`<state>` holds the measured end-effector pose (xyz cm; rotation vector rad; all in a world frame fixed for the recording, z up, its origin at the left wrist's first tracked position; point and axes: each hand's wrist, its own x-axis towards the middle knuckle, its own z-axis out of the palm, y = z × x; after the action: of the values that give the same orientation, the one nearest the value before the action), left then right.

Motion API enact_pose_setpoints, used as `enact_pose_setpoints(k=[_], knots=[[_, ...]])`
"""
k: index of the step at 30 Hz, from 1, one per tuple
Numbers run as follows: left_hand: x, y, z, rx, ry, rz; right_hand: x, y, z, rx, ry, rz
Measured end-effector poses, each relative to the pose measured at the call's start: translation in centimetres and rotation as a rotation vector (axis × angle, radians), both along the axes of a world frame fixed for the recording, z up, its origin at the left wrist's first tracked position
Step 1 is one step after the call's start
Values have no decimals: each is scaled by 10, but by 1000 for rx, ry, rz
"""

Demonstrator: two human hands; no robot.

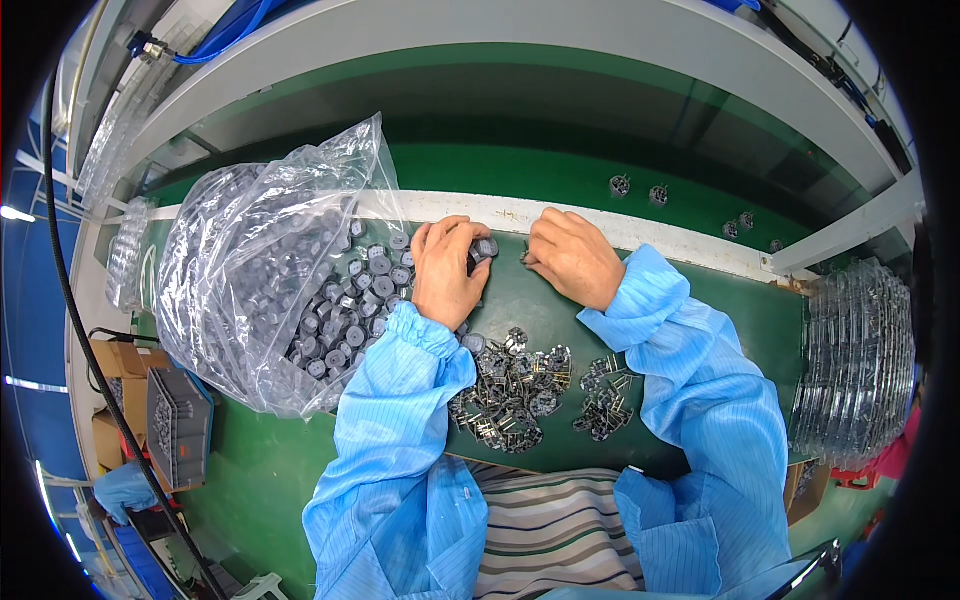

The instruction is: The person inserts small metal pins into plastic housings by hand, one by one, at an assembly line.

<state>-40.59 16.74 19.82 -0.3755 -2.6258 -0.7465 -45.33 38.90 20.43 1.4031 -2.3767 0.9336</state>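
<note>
My left hand [447, 272] is closed on a grey round plastic cap [486, 247], held between thumb and fingers. To its right, my right hand [577, 259] has its fingers pinched together at a small dark part [526, 256], mostly hidden by the fingertips. Left of my left hand, many more grey caps [345, 330] spill from a clear plastic bag [235, 270]. Nearer to me lies a heap of small black parts with metal pins [515, 390]. Beside that heap on the right is a smaller pile of similar parts [604, 405].
The green worktop [720, 320] has a white ledge [680, 243] along its back. Beyond the ledge sit several small round assemblies [620, 186]. Clear plastic trays [853, 365] are stacked at the right edge. A grey bin [178, 428] and cardboard boxes [115, 360] stand at the lower left.
</note>
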Motion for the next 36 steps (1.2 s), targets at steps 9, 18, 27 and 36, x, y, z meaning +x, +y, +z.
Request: enact_pose_setpoints(k=[9,18,27,36], knots=[[0,8,8,100,128,3,-5,4,9,-34,-228,-174],[11,18,8,687,-252,-125,1,-2,30,-459,-587,-46],[16,30,9,780,-212,-214,5,-6,28,-407,-373,-66],[21,29,17,1223,-548,-272,12,-7,30,-428,-389,-98]])
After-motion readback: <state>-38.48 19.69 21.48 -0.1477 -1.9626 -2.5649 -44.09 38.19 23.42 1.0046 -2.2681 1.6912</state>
